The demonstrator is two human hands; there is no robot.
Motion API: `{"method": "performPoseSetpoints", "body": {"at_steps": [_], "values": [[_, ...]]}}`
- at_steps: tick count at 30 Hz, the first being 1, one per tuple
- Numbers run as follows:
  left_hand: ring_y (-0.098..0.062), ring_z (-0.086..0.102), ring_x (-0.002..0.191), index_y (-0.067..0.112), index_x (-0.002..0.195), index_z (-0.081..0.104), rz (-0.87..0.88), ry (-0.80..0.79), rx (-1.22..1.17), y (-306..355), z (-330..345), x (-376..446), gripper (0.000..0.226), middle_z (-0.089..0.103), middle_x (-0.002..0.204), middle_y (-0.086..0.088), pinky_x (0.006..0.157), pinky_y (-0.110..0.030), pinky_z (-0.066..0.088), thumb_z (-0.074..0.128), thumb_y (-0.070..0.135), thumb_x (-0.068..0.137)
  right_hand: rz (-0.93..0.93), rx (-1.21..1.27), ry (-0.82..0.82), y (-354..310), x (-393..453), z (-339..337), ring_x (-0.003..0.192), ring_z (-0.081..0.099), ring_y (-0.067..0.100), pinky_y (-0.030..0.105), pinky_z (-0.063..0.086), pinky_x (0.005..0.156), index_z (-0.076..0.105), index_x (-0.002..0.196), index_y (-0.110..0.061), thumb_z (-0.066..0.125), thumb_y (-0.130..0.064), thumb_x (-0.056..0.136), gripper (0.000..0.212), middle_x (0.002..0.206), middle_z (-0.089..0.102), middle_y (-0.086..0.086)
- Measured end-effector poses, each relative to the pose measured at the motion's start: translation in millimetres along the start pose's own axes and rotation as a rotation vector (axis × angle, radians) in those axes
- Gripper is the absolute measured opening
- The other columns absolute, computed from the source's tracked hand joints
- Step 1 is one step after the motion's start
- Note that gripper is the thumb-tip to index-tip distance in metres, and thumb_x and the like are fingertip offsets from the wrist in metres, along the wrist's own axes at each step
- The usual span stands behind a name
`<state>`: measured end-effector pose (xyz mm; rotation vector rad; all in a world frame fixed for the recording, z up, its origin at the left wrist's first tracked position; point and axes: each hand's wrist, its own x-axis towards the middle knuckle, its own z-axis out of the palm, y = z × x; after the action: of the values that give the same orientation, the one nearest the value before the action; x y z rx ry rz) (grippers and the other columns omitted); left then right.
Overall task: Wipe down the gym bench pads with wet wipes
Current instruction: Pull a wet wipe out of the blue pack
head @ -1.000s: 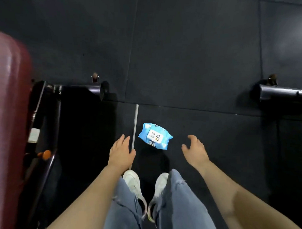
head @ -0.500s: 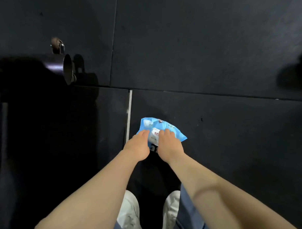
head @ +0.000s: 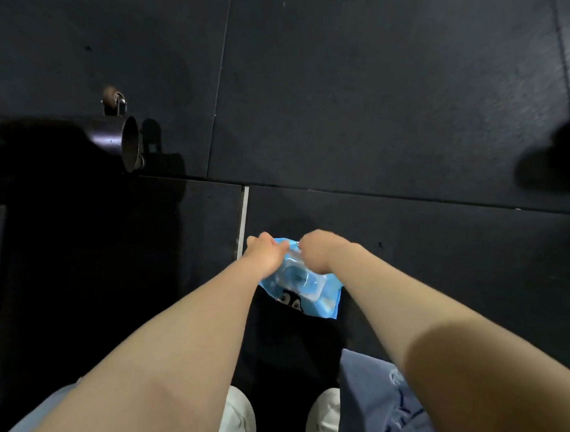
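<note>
To the far left of the hands, one dark metal frame tube (head: 86, 137) lies on the black floor (head: 378, 106), with a single small caster wheel (head: 112, 99) just behind it. The left hand (head: 265, 253) grips the far left corner of the one blue wet-wipe pack (head: 302, 289), fingers curled over its top edge. The pack lies between and just below both hands, its long axis running from the far end at the fingers back toward the person, tilted slightly rightward, printed face up. The right hand (head: 318, 249) pinches the pack's top near the flap, fingers curled. Below the hands, two white shoes (head: 238, 414) show beside blue jeans (head: 383, 403).
</note>
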<state>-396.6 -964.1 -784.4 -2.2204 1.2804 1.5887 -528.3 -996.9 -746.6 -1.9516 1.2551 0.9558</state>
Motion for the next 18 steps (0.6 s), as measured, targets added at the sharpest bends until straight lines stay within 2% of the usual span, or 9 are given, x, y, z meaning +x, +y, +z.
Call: {"method": "performPoseSetpoints", "body": {"at_steps": [3,5,7,10,12,14,15,16,18], "values": [[-0.026,0.054,0.094,0.013,0.118,0.051,-0.002,-0.024,-0.068,14,-24,-7,0.045,0.054,0.115,-0.008,0.083,-0.038,0.045,0.032,0.05,0.1,0.051,0.211,0.032,23,-16,-18,0.08,0.061,0.027,0.029,0.045,0.061,0.058,0.076,-0.017,0.044,-0.01,0.092,0.023,0.084,0.065,0.005],[-0.023,0.052,0.091,0.016,0.116,0.051,0.04,-0.01,-0.058,16,-44,-15,0.035,0.055,0.105,-0.004,0.085,-0.04,0.045,0.037,0.044,0.1,0.057,0.367,0.058,31,-31,-34,0.074,0.061,0.025,0.028,0.049,0.059,0.053,0.071,-0.021,0.04,-0.011,0.095,0.029,0.075,0.06,0.002],[-0.021,0.052,0.095,0.016,0.129,0.049,0.05,0.023,-0.057,14,-62,-22,0.038,0.053,0.109,-0.003,0.087,-0.037,0.045,0.046,0.036,0.096,0.053,0.539,0.134,32,-51,-57,0.073,0.064,0.021,0.033,0.057,0.063,0.059,0.081,-0.013,0.039,-0.012,0.097,0.025,0.081,0.061,0.005],[-0.022,0.052,0.105,0.013,0.139,0.043,0.023,0.058,-0.159,21,-86,-38,0.053,0.054,0.127,-0.008,0.084,-0.032,0.041,0.054,0.034,0.092,0.028,0.918,0.319,33,-85,-90,0.067,0.064,0.014,0.023,0.057,0.057,0.055,0.08,-0.006,0.042,-0.013,0.097,0.022,0.081,0.055,0.008],[-0.022,0.057,0.094,0.01,0.135,0.051,0.029,0.068,-0.397,32,-102,-50,0.06,0.06,0.125,-0.012,0.075,-0.031,0.043,0.058,0.043,0.085,-0.026,1.164,0.449,34,-106,-111,0.076,0.061,0.017,0.024,0.057,0.061,0.057,0.08,-0.004,0.044,-0.013,0.098,0.023,0.082,0.055,0.009],[-0.014,0.05,0.065,0.01,0.112,0.062,0.064,0.062,-0.69,45,-121,-70,0.054,0.064,0.086,-0.006,0.061,-0.028,0.042,0.059,0.053,0.079,-0.077,1.355,0.537,31,-123,-127,0.083,0.063,0.02,0.033,0.06,0.07,0.063,0.086,-0.004,0.045,-0.015,0.099,0.025,0.087,0.062,0.007],[-0.013,0.05,0.06,0.013,0.103,0.063,0.078,0.021,-0.854,51,-130,-82,0.046,0.059,0.073,0.0,0.06,-0.029,0.043,0.059,0.055,0.084,-0.11,1.451,0.557,27,-128,-134,0.086,0.065,0.02,0.035,0.06,0.074,0.067,0.092,-0.007,0.045,-0.016,0.1,0.025,0.092,0.066,0.005],[-0.013,0.059,0.064,0.016,0.101,0.065,0.093,-0.054,-1.02,55,-138,-93,0.04,0.063,0.073,0.005,0.064,-0.032,0.048,0.059,0.054,0.089,-0.157,1.547,0.565,21,-133,-140,0.09,0.067,0.02,0.035,0.06,0.076,0.069,0.099,-0.009,0.045,-0.017,0.101,0.025,0.098,0.069,0.006],[-0.023,0.072,0.092,0.019,0.112,0.069,0.164,-0.196,-1.206,65,-154,-115,0.041,0.075,0.099,-0.001,0.08,-0.039,0.054,0.058,0.053,0.091,-0.262,1.706,0.565,11,-137,-150,0.099,0.068,0.022,0.035,0.058,0.079,0.068,0.11,-0.009,0.044,-0.016,0.101,0.027,0.11,0.07,0.009]]}}
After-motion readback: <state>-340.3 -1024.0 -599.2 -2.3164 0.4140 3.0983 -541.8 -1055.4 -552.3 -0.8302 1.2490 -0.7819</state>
